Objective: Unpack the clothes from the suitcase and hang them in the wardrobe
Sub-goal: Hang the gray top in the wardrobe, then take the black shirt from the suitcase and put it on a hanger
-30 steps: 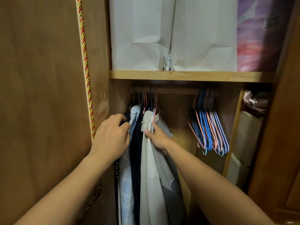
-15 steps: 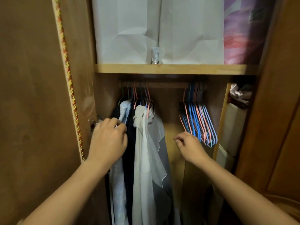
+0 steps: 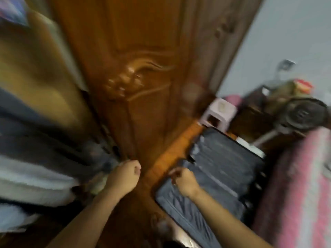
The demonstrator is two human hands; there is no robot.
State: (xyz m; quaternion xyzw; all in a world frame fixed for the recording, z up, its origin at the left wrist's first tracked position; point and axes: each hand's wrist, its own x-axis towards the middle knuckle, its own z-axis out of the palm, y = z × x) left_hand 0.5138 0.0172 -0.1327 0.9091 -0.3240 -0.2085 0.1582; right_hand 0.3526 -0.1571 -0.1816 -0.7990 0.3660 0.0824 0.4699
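No legible text, labels, nos. or signs: frame too blurred, incl. near the suitcase.

Home bedroom: carved wooden wardrobe door, hung clothes, open suitcase on floor, pink bedspread, plastic stool.
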